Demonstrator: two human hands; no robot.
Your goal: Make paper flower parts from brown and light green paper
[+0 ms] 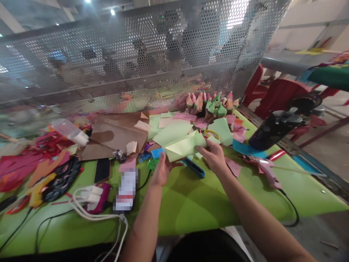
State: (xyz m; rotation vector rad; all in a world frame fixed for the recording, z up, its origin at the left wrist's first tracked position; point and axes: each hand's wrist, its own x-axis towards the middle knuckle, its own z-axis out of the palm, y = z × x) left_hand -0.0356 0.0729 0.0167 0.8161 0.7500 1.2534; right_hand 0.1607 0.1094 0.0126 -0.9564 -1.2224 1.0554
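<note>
A sheet of light green paper [188, 145], with one edge folded or curled over, is held in front of me above the table. My right hand [214, 154] pinches its right end between thumb and fingers. At the lower left corner, my left hand [163, 170] has its thumb up and its fingers under the paper, cradling it. Just behind lies another light green sheet [171, 131]. Below the held paper, a dark blue box cutter [194, 168] rests on the green table [188, 207].
Paper ice-cream cones [211, 103] stand at the back before a perforated metal panel [122, 62]. A pink glue gun [264, 169] and a dark bottle [272, 129] are on the right. Brown paper [114, 133], a phone [127, 191], a magenta charger [99, 198] and cables lie left.
</note>
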